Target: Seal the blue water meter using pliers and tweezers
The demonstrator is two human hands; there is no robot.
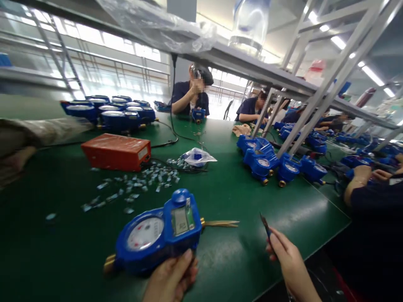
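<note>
My left hand (173,274) is closed on the lower edge of a blue water meter (157,235) with a round white dial, a small grey display and brass end fittings. The meter is held at a slant low over the green table. Thin tan pointed strips (222,224) stick out to the right beside its right brass fitting; whether they are joined to it I cannot tell. To the right, my right hand (285,253) is closed around small pliers (266,226) with dark pointed jaws and a blue handle. The jaws point up and away, apart from the meter.
An orange-red box (116,152) with cables stands behind many small scattered pieces (147,182) and a clear plastic bag (199,157). More blue meters (110,113) are grouped at the left back and others (261,161) at the right. A metal shelf (245,63) crosses overhead. Co-workers sit across and to the right.
</note>
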